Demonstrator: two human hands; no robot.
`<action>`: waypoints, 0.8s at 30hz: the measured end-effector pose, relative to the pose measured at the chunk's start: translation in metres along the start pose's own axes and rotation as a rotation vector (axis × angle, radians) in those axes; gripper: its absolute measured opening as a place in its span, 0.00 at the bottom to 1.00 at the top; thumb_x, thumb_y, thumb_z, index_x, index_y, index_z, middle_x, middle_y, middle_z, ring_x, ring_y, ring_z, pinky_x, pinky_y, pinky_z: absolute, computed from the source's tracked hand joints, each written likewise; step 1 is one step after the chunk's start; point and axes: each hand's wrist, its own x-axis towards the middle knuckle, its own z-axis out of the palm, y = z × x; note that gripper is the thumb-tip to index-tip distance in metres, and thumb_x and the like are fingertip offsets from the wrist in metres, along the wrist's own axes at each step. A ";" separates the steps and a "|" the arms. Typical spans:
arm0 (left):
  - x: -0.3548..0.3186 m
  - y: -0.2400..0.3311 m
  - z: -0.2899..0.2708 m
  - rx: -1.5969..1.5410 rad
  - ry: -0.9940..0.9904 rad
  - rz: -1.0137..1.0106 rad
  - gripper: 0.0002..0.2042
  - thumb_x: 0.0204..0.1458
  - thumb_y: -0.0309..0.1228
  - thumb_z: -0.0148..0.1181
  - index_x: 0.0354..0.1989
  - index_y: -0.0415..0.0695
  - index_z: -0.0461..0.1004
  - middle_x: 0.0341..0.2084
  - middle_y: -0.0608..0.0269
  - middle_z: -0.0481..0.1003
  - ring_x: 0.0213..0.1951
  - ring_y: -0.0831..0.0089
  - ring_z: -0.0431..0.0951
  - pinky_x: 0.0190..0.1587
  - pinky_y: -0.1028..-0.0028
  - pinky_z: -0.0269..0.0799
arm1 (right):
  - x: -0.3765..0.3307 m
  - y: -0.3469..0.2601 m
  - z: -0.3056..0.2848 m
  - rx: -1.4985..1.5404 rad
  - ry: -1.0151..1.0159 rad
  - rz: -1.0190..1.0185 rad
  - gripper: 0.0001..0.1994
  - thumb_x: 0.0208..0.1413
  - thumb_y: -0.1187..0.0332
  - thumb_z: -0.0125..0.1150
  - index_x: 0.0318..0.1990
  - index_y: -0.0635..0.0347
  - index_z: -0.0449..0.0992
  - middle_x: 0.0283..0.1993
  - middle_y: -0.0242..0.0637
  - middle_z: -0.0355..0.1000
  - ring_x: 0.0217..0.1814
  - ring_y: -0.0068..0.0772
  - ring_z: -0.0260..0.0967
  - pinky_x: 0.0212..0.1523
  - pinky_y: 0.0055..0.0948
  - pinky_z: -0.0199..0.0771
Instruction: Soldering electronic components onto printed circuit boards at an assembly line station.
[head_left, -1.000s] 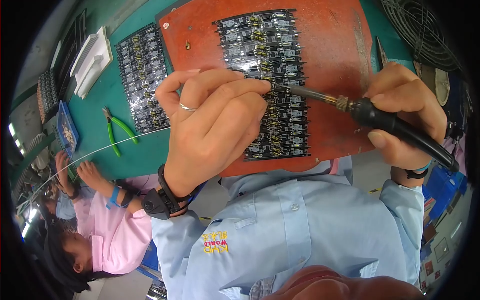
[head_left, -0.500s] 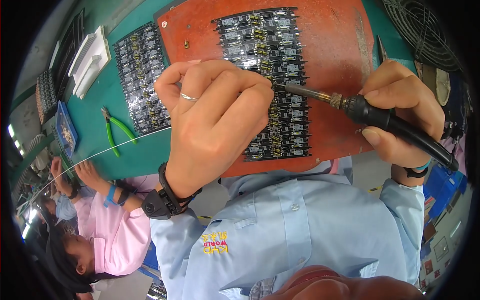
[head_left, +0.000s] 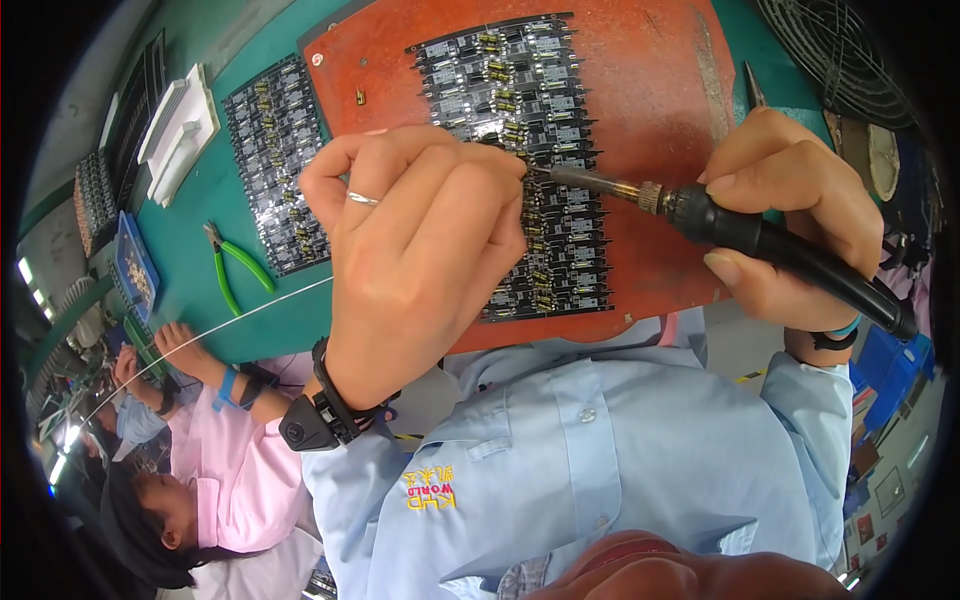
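Head view: right hand (head_left: 830, 200) clasps the soldering iron (head_left: 725, 222), whether the left hand (head_left: 415, 235) pinches anything cannot be told, and the circuit panel (head_left: 562, 130) on the red mat (head_left: 655, 110), likely light, stiff, fragile, suits edge holding.

The soldering iron (head_left: 725, 222) has a smooth, black plastic-looking handle and a dull metal barrel (head_left: 600, 183). Towards twelve o'clock, the circuit-board panel (head_left: 560, 130) looks glossy, the orange mat (head_left: 650, 90) scuffed. At nine, the pliers (head_left: 250, 264) have green plastic handles; at six, the shirt (head_left: 540, 450) is matt cloth.
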 end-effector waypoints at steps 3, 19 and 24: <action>-0.003 -0.001 -0.001 -0.030 0.014 -0.001 0.09 0.40 0.18 0.65 0.28 0.46 0.74 0.31 0.70 0.80 0.37 0.69 0.77 0.50 0.68 0.58 | -0.001 0.000 0.003 0.003 0.026 -0.014 0.17 0.42 0.68 0.71 0.37 0.69 0.73 0.33 0.47 0.71 0.32 0.35 0.69 0.32 0.29 0.66; -0.007 0.000 -0.001 -0.110 0.091 -0.014 0.06 0.47 0.21 0.65 0.32 0.44 0.77 0.33 0.70 0.81 0.37 0.74 0.79 0.60 0.60 0.54 | -0.115 -0.008 -0.007 0.155 0.739 0.107 0.18 0.54 0.65 0.64 0.46 0.65 0.68 0.35 0.40 0.68 0.35 0.31 0.63 0.38 0.30 0.64; -0.014 -0.001 0.008 -0.062 0.116 -0.007 0.05 0.49 0.21 0.64 0.35 0.42 0.76 0.35 0.67 0.81 0.38 0.72 0.80 0.64 0.58 0.53 | -0.175 -0.021 -0.072 -0.016 1.154 0.121 0.11 0.58 0.69 0.60 0.45 0.64 0.70 0.32 0.34 0.65 0.31 0.24 0.59 0.33 0.27 0.61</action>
